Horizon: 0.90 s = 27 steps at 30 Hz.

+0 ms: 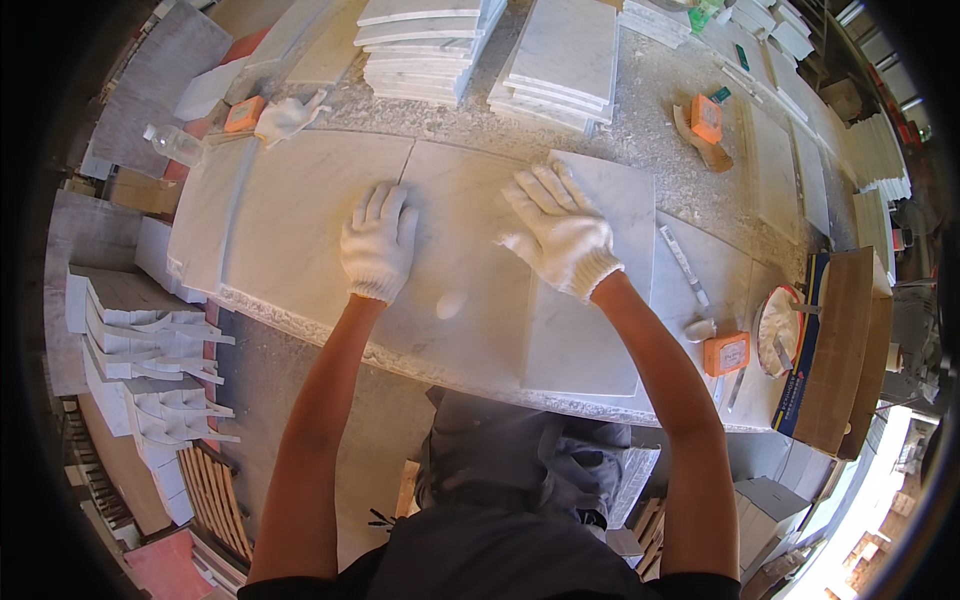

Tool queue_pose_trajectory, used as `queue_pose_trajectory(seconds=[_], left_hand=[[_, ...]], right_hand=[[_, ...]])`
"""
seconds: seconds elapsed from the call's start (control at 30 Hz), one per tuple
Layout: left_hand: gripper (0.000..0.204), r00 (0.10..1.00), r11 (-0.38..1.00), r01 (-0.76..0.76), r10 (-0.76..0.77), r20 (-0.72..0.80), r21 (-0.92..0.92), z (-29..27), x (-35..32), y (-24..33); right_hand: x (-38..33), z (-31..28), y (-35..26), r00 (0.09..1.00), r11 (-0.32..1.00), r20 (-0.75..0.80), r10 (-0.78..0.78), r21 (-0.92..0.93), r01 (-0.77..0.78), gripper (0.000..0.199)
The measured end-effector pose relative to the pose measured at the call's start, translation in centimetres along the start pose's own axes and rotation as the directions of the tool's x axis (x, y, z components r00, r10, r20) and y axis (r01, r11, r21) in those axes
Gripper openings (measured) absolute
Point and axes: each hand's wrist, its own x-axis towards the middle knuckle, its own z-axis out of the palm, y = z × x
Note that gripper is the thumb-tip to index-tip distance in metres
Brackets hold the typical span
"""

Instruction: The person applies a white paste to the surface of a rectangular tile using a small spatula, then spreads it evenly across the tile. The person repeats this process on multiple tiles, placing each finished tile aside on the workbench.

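Both my hands wear white knit gloves and lie flat on white marble. My left hand (379, 243) presses palm down on the large marble slab (300, 220) of the bench, fingers together. My right hand (556, 229) rests with fingers spread on the left edge of a smaller marble tile (600, 300) that lies on top of the slab. A small blob of white paste (451, 304) sits on the slab between my forearms. Neither hand holds anything.
Stacks of marble tiles (430, 50) stand at the back. Orange blocks (726, 352) (706, 117) (243, 113), a bowl of white paste (778, 330), a narrow strip (684, 264), a spare glove (288, 116), a plastic bottle (175, 145) and a cardboard box (835, 350) lie around. Cut marble pieces (140, 350) stand left.
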Motion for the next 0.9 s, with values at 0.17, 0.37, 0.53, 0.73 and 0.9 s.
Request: queue_pose_trajectory(seconds=[0.17, 0.37, 0.53, 0.73, 0.9], left_hand=[[0.033, 1.0, 0.997, 0.002, 0.0, -0.029, 0.073, 1.1, -0.2, -0.4], [0.033, 0.996, 0.996, -0.044, 0.051, -0.077, 0.084, 1.7, -0.4, -1.0], [0.033, 0.999, 0.995, -0.01, 0.014, -0.044, 0.098, 2.2, -0.5, -1.3], [0.033, 0.995, 0.995, -0.042, 0.05, -0.081, 0.094, 2.3, -0.6, -1.4], [0.031, 0.992, 0.994, -0.053, 0.063, -0.107, 0.093, 2.8, -0.7, -1.8]], right_hand=[[-1.3, 0.2, 4.1, 0.969, 0.991, -0.209, 0.134, 0.014, -0.134, 0.065], [-11.5, 2.0, -4.6, 0.992, 0.993, -0.053, -0.112, 0.043, 0.114, 0.069], [-20.2, 0.2, -7.7, 0.992, 0.937, 0.044, -0.122, 0.335, 0.1, 0.071], [-20.1, -1.2, -3.5, 0.95, 0.97, -0.202, 0.236, 0.105, -0.219, 0.072], [-17.7, 1.0, -10.8, 0.971, 0.953, -0.153, 0.181, 0.271, -0.135, 0.072]])
